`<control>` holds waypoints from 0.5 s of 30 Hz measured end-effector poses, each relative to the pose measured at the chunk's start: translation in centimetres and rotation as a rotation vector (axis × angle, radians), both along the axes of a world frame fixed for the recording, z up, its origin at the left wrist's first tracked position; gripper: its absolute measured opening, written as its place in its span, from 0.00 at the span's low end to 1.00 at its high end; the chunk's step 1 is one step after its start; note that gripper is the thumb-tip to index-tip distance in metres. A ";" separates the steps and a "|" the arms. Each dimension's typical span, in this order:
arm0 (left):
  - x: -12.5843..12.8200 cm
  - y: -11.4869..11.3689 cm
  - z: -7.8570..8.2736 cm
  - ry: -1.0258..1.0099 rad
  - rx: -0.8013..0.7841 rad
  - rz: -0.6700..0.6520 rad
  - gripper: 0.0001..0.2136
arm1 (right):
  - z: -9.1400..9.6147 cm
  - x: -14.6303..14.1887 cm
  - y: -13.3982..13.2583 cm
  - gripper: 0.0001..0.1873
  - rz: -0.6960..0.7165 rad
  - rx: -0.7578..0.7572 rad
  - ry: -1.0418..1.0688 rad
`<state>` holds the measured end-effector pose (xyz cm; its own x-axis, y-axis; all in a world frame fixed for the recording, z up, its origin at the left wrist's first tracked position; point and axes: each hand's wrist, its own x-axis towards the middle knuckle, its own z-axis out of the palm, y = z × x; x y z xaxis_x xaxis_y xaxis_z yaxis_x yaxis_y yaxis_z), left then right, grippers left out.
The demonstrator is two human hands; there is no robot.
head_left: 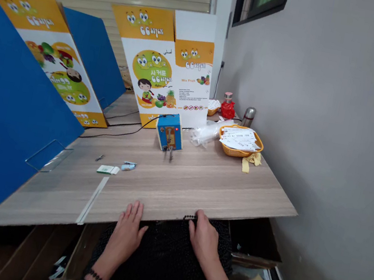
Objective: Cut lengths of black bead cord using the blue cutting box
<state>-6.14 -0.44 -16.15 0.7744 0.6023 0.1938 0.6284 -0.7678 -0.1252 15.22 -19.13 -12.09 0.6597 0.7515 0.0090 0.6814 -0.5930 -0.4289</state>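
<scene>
My left hand (129, 230) lies palm down at the table's front edge, fingers stretched forward and thumb apart, holding nothing. Dark beaded bracelets (95, 278) circle that wrist. My right hand (204, 238) rests at the same edge with its fingers bent. A short string of dark beads (189, 217) comes out between its thumb and forefinger and lies on the wooden tabletop (171, 188). The rest of the string is hidden by the hand. Farther in on the table stand a small blue device (170, 132) with a metal arm, a light-blue stapler (128, 166) and a small white-and-green box (108, 170).
Blue boards (11, 128) and printed cartons (153, 61) stand at the left and back. An orange basket (239, 152) of paper slips, plastic bags (206, 133) and a steel flask (248, 117) are at right. A cable crosses the table. Open cartons (256, 241) sit below.
</scene>
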 end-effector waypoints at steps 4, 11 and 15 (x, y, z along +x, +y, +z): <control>0.0 0.0 0.0 0.005 -0.011 -0.004 0.29 | 0.1 0.0 0.2 0.06 -0.004 -0.015 -0.003; 0.0 -0.2 0.0 -0.012 -0.014 0.005 0.29 | -0.2 0.1 0.4 0.05 0.001 -0.017 -0.018; 0.2 -0.5 0.0 -0.020 0.011 0.006 0.28 | -0.6 0.1 0.5 0.05 -0.001 -0.013 -0.031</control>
